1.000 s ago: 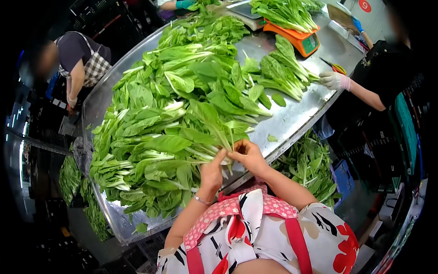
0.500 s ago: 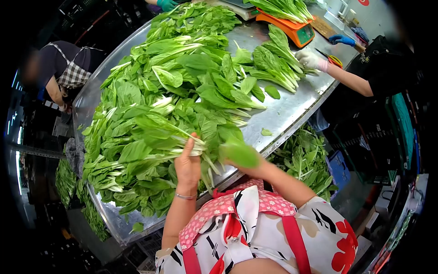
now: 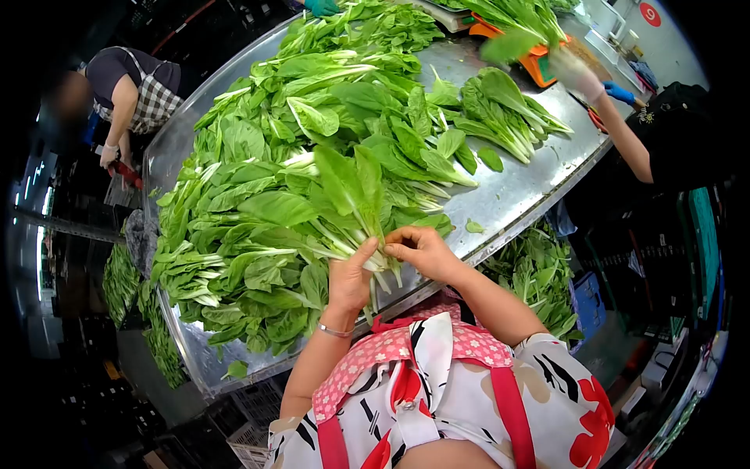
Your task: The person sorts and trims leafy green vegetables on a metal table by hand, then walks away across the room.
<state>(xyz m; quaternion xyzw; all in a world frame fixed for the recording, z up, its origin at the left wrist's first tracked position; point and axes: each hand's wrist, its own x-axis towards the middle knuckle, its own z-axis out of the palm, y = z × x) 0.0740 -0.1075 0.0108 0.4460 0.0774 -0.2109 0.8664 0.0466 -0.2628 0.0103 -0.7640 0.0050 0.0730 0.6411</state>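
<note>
Near the table's front edge, my left hand (image 3: 351, 277) grips a bunch of leafy greens (image 3: 348, 184) by its pale stems, leaves pointing away from me. My right hand (image 3: 419, 252) touches the same bunch from the right, thumb and forefinger pinched at a stem. Stem ends stick out below both hands. A large pile of loose greens (image 3: 242, 207) lies behind and left of the bunch. Another small heap of greens (image 3: 500, 113) rests farther right on the metal table (image 3: 500, 191).
An orange scale (image 3: 539, 66) bearing greens stands at the back right, where a co-worker's gloved hand (image 3: 576, 74) is blurred. At the left, another person (image 3: 137, 86) bends beside the table. More greens (image 3: 535, 285) lie below the table's right edge.
My right hand first moved away with a blurred leaf, then came back to the bunch in my left hand. The co-worker's gloved hand moved from the small heap up to the scale.
</note>
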